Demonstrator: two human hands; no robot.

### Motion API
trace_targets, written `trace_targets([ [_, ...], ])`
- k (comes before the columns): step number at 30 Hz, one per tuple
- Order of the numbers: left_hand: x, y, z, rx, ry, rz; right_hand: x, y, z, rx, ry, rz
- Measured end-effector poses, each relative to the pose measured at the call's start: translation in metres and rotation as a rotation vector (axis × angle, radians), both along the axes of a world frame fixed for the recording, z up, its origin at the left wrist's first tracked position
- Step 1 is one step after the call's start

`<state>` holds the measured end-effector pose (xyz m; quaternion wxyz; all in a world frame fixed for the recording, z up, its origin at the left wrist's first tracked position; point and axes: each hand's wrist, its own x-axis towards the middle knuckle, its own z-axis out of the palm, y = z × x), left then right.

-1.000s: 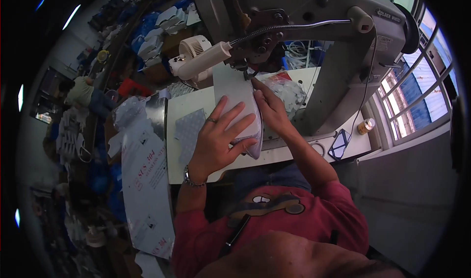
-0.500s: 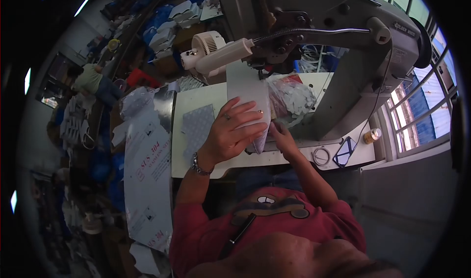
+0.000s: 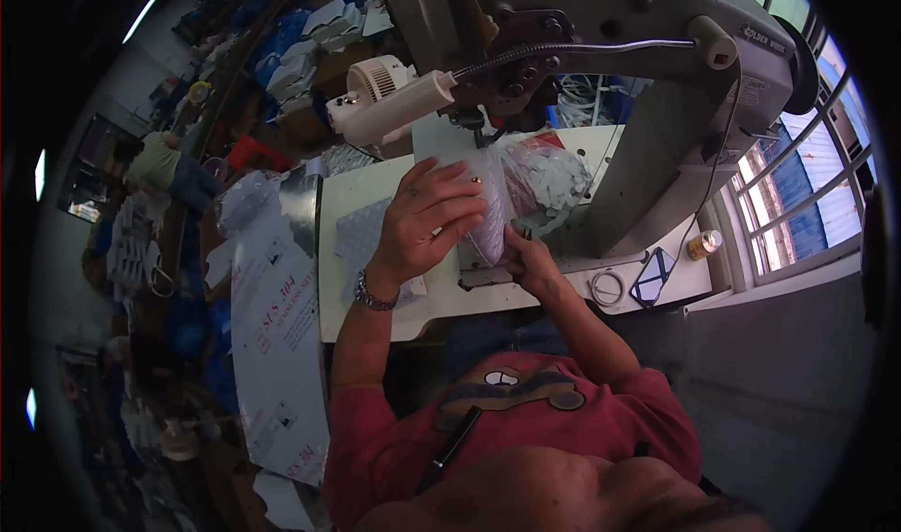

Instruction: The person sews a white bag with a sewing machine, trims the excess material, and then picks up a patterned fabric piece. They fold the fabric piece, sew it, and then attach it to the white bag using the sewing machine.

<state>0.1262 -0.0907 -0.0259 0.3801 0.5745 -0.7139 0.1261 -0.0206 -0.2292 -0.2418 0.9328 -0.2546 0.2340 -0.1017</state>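
1. Beneath the sewing machine [image 3: 610,16], the pale piece [image 3: 494,220] is placed — long axis and narrow tip directed toward the wearer.
2. It is touched by half-curled left hand [image 3: 420,220] and bent right hand [image 3: 537,267] — grips cannot be told.

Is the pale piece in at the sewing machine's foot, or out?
In: the pale piece reaches under the foot, with the left hand on it. Whether the foot presses down, I cannot tell.

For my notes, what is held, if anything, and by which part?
Apparently the pale piece: left grip over its face, right grip at its lower right edge; pinch unclear.
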Motion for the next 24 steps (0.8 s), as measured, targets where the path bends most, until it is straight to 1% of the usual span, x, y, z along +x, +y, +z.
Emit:
trace_targets([
  [2, 0.001, -0.007, -0.003, -0.006, 0.007, -0.01, 0.002, -0.004, -0.001, -0.034, 0.005, -0.026],
  [4, 0.007, -0.011, -0.007, -0.029, 0.004, 0.004, 0.012, -0.008, -0.012, -0.098, -0.101, -0.054],
  [7, 0.013, -0.017, -0.007, -0.026, 0.0, 0.002, 0.02, -0.015, -0.018, -0.118, -0.041, -0.043],
  [11, 0.023, -0.025, -0.007, -0.03, -0.002, 0.008, 0.027, -0.022, -0.02, -0.092, -0.05, -0.044],
  [14, 0.031, -0.033, -0.011, -0.07, -0.007, 0.028, 0.03, -0.024, -0.017, -0.13, -0.079, -0.031],
  [16, 0.035, -0.038, -0.013, -0.11, 0.021, 0.022, 0.028, -0.021, 0.0, -0.115, -0.032, -0.078],
  [19, 0.039, -0.041, -0.014, -0.091, 0.042, 0.029, 0.029, -0.019, 0.003, -0.15, 0.037, -0.11],
  [23, 0.03, -0.044, -0.019, -0.117, 0.051, 0.081, 0.025, -0.018, -0.006, -0.095, 0.003, -0.115],
  [24, 0.024, -0.044, -0.02, -0.139, 0.049, 0.13, 0.021, -0.02, -0.005, -0.104, -0.005, -0.108],
])
